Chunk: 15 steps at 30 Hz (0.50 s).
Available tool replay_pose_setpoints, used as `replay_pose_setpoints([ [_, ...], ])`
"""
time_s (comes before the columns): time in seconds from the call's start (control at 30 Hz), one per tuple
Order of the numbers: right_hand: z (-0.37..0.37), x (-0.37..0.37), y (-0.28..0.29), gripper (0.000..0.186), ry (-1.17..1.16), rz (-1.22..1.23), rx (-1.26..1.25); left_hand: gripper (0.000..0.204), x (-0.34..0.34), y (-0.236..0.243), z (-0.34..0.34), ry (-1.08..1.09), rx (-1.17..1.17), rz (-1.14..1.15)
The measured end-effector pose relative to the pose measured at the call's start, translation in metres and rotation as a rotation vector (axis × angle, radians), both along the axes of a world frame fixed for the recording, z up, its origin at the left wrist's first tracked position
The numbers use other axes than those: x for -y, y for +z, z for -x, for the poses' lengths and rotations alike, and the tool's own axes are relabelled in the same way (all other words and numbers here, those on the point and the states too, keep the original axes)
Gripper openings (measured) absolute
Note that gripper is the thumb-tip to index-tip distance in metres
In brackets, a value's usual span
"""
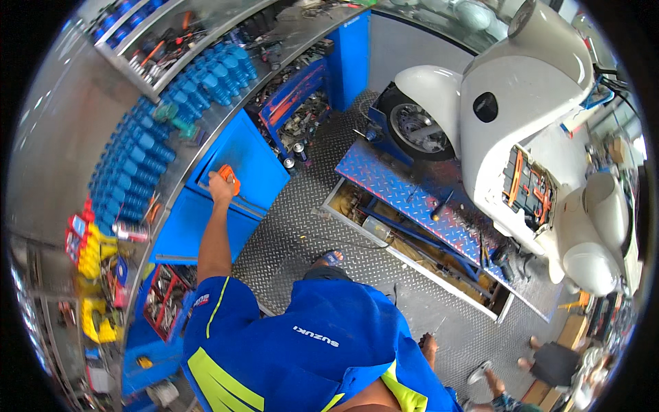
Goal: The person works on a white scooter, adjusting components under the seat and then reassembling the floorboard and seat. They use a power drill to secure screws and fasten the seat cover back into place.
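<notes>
My left arm reaches forward to the blue cabinet (pixel 257 161) under the workbench. There my left hand (pixel 220 187) is closed around a bright orange object (pixel 230 176), whose kind is hard to make out, close to the cabinet door. Low at my right side, my right hand (pixel 428 343) is closed on a thin-shafted tool (pixel 441 320) that looks like a screwdriver; its handle is mostly hidden. A white scooter (pixel 508 89), with its battery bay (pixel 527 189) exposed, stands on a blue lift platform (pixel 412 189). Another screwdriver (pixel 441 206) lies on that platform.
Rows of blue bottles (pixel 137 161) line the metal workbench (pixel 180 159) on the left. A red tool tray (pixel 163 302) sits beside me. Cans (pixel 289 163) stand on the checkered floor (pixel 281 233). Another person's foot (pixel 480 372) shows at lower right.
</notes>
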State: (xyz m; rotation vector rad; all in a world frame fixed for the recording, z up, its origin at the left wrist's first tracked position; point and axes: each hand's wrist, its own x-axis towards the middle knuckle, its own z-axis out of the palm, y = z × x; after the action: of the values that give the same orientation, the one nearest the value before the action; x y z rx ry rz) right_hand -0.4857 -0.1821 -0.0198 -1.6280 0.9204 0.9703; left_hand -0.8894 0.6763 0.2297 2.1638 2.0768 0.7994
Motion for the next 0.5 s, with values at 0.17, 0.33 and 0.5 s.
replay_pose_setpoints([
  [0.17,0.075,-0.069,0.041,0.020,-0.102,0.116,0.060,0.075,-0.073,-0.060,0.000,0.176,-0.185,0.293],
  [0.33,0.128,-0.158,0.106,0.026,0.096,0.254,0.188,0.080,-0.112,-0.098,0.011,0.270,-0.263,0.284],
  [0.5,0.170,-0.180,0.133,0.025,0.034,0.323,0.150,0.054,-0.125,-0.126,0.022,0.204,-0.250,0.376],
])
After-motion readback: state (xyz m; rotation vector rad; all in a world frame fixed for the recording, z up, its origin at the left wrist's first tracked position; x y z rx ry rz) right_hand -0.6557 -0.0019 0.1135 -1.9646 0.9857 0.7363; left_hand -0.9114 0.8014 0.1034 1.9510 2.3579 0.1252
